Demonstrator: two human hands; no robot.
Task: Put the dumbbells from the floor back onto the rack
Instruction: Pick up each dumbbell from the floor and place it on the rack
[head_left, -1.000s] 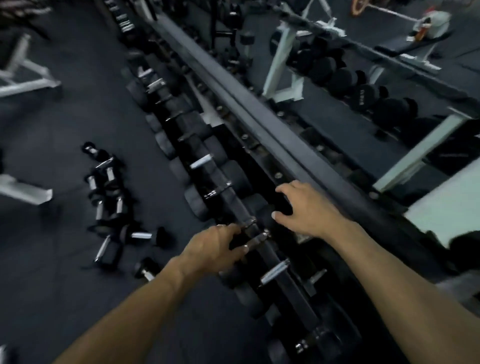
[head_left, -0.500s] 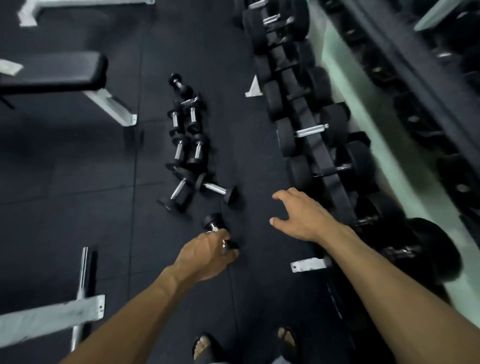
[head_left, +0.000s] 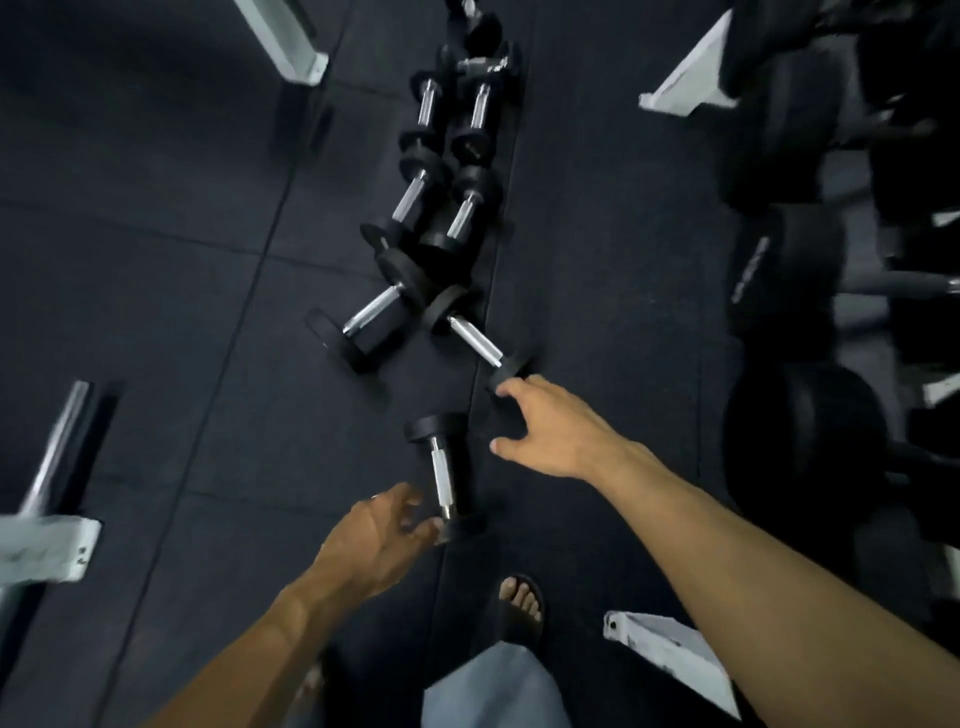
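Note:
A small black dumbbell (head_left: 442, 475) with a chrome handle lies on the dark floor just in front of me. My left hand (head_left: 382, 535) is open beside its near end, fingers touching or almost touching that head. My right hand (head_left: 545, 431) is open, fingers spread, with the fingertips at the near head of a second dumbbell (head_left: 475, 340). Several more small dumbbells (head_left: 415, 202) lie in a loose row farther ahead. The rack (head_left: 810, 270) with large black dumbbells runs along the right side.
White bench legs (head_left: 291, 47) stand at the upper left, and another white frame with a chrome bar (head_left: 52, 499) at the left edge. The rack's white foot (head_left: 670, 654) sits at the lower right. My sandalled foot (head_left: 519, 603) is just behind the near dumbbell.
My view swung from the rack down to the floor. Both hands came off the racked dumbbells and reached down; the left now sits at the near dumbbell's end, the right at another one's head.

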